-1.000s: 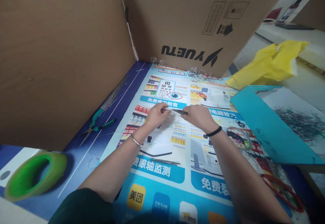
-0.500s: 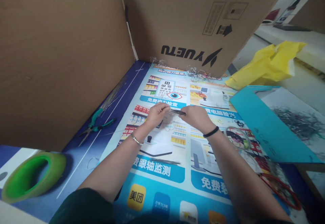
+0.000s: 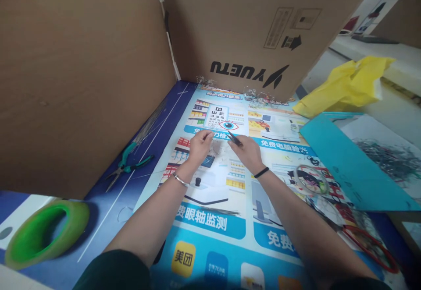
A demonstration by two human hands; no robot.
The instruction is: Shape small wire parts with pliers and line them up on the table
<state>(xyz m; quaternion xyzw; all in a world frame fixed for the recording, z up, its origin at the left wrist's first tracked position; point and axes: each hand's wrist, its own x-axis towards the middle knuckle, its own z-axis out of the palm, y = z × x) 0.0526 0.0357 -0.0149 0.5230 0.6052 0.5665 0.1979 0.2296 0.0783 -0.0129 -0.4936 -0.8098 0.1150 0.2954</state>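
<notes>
Both of my hands work close together over a printed poster (image 3: 210, 220) that covers the table. My left hand (image 3: 199, 146) is pinched shut on a thin, pale wire loop (image 3: 219, 150) that hangs between the two hands. My right hand (image 3: 246, 152) is closed around a small dark tool (image 3: 234, 138) whose tip points up and to the left, toward the left fingers. A metal bangle sits on my left wrist and a black band on my right wrist.
Tall cardboard panels (image 3: 82, 71) wall the left and back. Green-handled pliers (image 3: 126, 165) and straight wires (image 3: 149, 121) lie at the left, a green tape roll (image 3: 42, 233) at near left. A blue board (image 3: 348, 163), wire scraps (image 3: 391, 156), rings (image 3: 311, 178) and a yellow bag (image 3: 348, 86) are at the right.
Both hands have moved slightly away from me and closer together. The dark tool has turned from lying sideways to pointing up-left.
</notes>
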